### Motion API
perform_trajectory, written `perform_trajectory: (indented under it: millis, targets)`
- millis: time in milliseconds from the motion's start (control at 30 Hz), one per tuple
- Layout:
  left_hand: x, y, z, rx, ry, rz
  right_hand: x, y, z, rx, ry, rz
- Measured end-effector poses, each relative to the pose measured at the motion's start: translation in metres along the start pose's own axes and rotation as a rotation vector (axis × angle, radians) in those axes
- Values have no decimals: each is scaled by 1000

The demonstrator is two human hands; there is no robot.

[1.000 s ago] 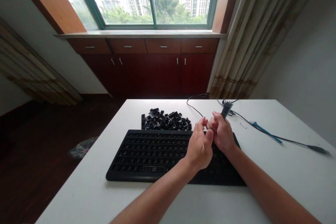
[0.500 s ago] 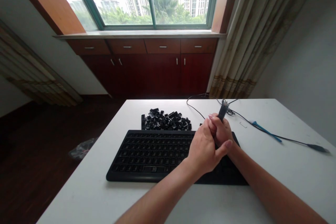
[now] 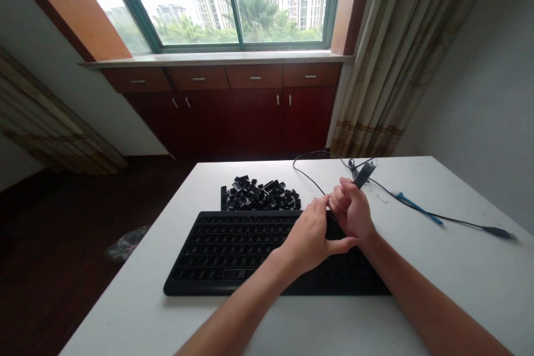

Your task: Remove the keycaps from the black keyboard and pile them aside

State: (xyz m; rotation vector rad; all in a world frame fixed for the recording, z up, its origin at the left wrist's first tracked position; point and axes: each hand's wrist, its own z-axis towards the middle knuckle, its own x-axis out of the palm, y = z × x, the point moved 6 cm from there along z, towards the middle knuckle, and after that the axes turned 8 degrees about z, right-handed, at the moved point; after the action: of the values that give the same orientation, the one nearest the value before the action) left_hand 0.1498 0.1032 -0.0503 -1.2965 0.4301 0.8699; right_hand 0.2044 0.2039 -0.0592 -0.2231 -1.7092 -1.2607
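The right hand (image 3: 354,211) is clenching its fingers around a dark handle (image 3: 364,176); the left hand (image 3: 306,236), thumb spread, is touching it. Beneath, a keyboard (image 3: 233,247) is lying, keycaps (image 3: 267,196) heaped toward the far edge of the table (image 3: 137,300).

Two bare forearms slant in from the near side of the keyboard (image 3: 237,242) and converge above its right half. The right hand (image 3: 352,210) is closed in a fist over the keyboard's far edge, thumb uppermost. Over the keyboard, the left hand (image 3: 306,238) brings its fingertips to that fist, thumb extended towards the right wrist (image 3: 369,236).
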Motion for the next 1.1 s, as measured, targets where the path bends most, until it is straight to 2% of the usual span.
perform_trajectory:
  millis: [167,433,700,900,1000,1100]
  targets:
    - [-20,12,-3,126,78,254,-11,8,4,-11,-54,2]
    - [-37,18,-3,318,145,252,-14,2,5,22,-56,-35]
    - [-56,34,-6,315,171,212,-8,-1,2,32,-68,-100]
    - [-71,47,-1,212,-6,191,-1,-10,-3,97,-79,-133]
    - [-67,45,-1,165,-68,202,-2,-13,-2,72,-115,-100]
    - [-52,36,-3,127,-75,141,-5,-16,0,39,-176,-70]
